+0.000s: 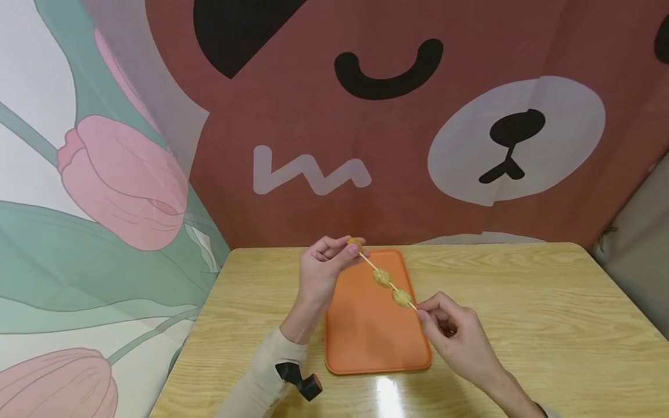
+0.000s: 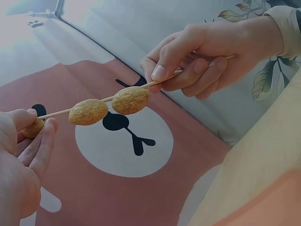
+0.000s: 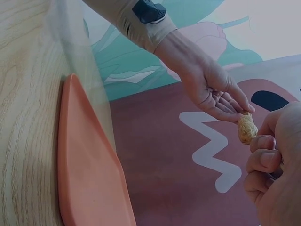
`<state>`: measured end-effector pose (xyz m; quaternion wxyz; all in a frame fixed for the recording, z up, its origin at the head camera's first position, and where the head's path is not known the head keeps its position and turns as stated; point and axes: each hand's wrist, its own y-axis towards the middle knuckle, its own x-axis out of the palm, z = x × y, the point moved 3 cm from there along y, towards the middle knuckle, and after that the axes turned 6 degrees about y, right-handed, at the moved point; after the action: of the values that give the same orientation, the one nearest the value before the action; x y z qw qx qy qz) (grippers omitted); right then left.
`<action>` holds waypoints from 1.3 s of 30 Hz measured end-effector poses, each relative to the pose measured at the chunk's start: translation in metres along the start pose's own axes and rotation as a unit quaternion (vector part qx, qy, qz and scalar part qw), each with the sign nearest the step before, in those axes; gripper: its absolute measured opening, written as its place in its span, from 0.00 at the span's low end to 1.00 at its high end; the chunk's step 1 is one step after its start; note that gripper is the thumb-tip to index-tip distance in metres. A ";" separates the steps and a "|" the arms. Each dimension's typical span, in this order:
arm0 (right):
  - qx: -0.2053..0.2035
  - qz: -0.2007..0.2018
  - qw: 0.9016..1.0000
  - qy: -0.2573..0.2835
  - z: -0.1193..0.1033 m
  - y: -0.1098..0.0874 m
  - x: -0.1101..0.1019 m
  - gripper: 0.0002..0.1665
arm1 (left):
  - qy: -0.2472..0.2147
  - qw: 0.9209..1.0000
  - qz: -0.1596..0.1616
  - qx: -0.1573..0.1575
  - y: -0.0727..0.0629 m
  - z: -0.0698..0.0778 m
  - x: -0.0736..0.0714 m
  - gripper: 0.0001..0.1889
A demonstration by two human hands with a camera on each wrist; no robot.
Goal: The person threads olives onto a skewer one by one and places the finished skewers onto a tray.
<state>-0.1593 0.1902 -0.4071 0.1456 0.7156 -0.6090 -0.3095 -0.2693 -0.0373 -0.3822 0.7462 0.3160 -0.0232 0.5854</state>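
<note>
My right hand (image 1: pixel 455 335) pinches a thin wooden skewer (image 1: pixel 368 260) near its lower end, and in the left wrist view the stick's tail runs back past the curled fingers. Two oval, wrinkled, yellow-brown balls (image 2: pixel 88 111) (image 2: pixel 130 100), possibly food, are threaded along it. Between thumb and fingers, my left hand (image 1: pixel 320 273) pinches a third such ball (image 2: pixel 33 128) at the skewer's far tip. How deep the tip goes into that ball is hidden by the fingers. Both hands hold the skewer slanted above an orange tray (image 1: pixel 376 342).
The tray lies on a light wood-grain table (image 1: pixel 522 302). Behind the table hangs a cloth (image 1: pixel 397 133) printed with a brown bear, and a tulip-patterned cloth (image 1: pixel 125 180) hangs to the left. A black strap device (image 1: pixel 299 380) sits on the left sleeve.
</note>
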 end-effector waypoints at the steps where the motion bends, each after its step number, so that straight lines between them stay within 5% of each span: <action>1: -0.001 -0.001 1.000 0.001 0.000 0.000 0.000 0.22 | 0.000 1.000 0.001 -0.002 0.000 -0.001 0.000 0.07; 24: 0.003 0.001 1.000 0.004 0.001 0.000 0.003 0.21 | 0.007 0.999 -0.007 -0.040 -0.009 -0.006 0.010 0.05; 39: -0.004 0.008 1.000 0.011 0.004 0.000 0.006 0.19 | 0.050 0.998 -0.013 -0.034 -0.011 -0.010 0.014 0.08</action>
<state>-0.1612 0.1853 -0.4117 0.1577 0.7135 -0.6120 -0.3025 -0.2582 -0.0216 -0.3893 0.7645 0.2609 -0.0012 0.5895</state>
